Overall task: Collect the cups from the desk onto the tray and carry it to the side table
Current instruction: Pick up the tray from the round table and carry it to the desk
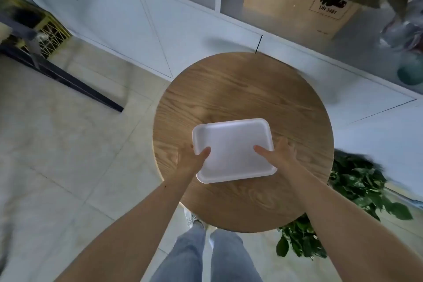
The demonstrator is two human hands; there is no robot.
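Observation:
A white rectangular tray [231, 142] with nothing on it is held over the round wooden side table [240, 89]. My left hand [190, 160] grips the tray's left edge, thumb on top. My right hand [278, 153] grips the right edge the same way. No cups are in view. Whether the tray rests on the tabletop or hovers just above it I cannot tell.
White cabinets [142, 20] run along the wall behind the table, with a cardboard box [295, 7] on top. A leafy green plant [352, 190] stands at the table's right. A dark-framed stand [34, 36] is at the left. Pale floor tiles [57, 144] spread left of the table.

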